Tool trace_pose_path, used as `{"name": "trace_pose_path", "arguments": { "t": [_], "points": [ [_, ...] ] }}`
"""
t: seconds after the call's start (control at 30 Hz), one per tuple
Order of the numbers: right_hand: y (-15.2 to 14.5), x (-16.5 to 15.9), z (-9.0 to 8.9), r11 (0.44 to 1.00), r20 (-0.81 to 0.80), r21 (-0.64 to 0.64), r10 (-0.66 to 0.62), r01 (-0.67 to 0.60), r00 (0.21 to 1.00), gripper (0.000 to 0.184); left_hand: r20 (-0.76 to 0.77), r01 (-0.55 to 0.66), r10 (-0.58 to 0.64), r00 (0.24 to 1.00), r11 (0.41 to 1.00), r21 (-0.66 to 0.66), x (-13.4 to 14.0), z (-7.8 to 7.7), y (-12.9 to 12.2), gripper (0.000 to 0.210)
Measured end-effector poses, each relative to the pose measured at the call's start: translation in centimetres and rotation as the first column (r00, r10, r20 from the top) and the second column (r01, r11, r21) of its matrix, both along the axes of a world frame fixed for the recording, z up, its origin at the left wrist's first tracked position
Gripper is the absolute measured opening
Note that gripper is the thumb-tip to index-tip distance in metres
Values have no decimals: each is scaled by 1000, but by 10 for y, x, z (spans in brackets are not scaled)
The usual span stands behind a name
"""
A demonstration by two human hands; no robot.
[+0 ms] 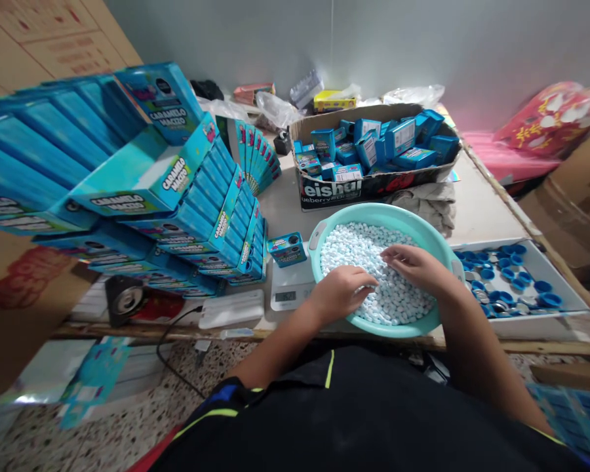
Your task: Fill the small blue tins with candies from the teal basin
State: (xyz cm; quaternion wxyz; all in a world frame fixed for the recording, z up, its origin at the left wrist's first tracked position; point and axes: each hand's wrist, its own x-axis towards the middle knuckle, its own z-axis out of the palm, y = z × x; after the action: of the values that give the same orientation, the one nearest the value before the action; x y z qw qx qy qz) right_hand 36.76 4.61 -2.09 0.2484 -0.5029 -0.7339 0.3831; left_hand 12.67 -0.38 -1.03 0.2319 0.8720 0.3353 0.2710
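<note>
A turquoise basin (437,242) full of small pale-blue candies (358,246) stands at the table's front edge. Over the candies, from the left rim, reaches my left hand (345,292), its fingers loosely bent and apart, with nothing visible between them. My right hand (413,267) comes in over the right side, fingers stretched toward the middle of the basin, the fingertips at the candies. Just left of the basin, a small blue candy box (286,249) rests on a white digital scale (285,297) with a lit display.
Stacked blue display boxes (177,223) rise on the left. Behind the basin sits a cut-down carton (334,190) holding many small blue boxes. To the right lies a white tray (570,301) with blue caps. A white power bank (232,309) with a cable lies near the front edge.
</note>
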Motion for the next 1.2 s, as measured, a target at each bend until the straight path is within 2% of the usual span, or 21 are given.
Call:
{"name": "trace_pose_path", "arguments": {
  "t": [0.33, 0.57, 0.67, 0.77, 0.83, 0.97, 1.1, 1.2],
  "points": [
    [-1, -1, 2, 1000, -4, 8, -15, 15, 1000, 26, 71, 34, -30, 997, 998, -53, 1, 0, 0, 15],
    [0, 0, 0, 1000, -9, 8, -15, 15, 1000, 26, 54, 17, -13, 998, 996, -82, 2, 1, 0, 14],
    [0, 1, 0, 1000, -4, 4, -9, 9, 1000, 26, 109, 9, -7, 994, 1000, -21, 2, 0, -2, 13],
    [-1, 0, 1, 999, 9, 24, -23, 22, 1000, 24, 161, -126, 109, 981, 987, 97, -9, 6, -3, 14],
    [-1, 0, 2, 999, 8, 34, -24, 23, 1000, 24, 172, -297, 269, 948, 940, 166, -27, 13, 0, 14],
    [-1, -2, 3, 1000, -17, 30, -4, 5, 1000, 25, 161, -597, 576, 802, 763, 245, -72, 26, 16, 13],
    [-1, -2, 3, 1000, -42, 23, -8, 9, 999, 25, 142, -748, 737, 661, 629, 212, -101, 30, 31, 14],
    [0, -1, 1, 1000, -51, 29, 0, 1, 999, 24, 130, -792, 782, 609, 590, 160, -106, 29, 36, 17]
  ]
}}
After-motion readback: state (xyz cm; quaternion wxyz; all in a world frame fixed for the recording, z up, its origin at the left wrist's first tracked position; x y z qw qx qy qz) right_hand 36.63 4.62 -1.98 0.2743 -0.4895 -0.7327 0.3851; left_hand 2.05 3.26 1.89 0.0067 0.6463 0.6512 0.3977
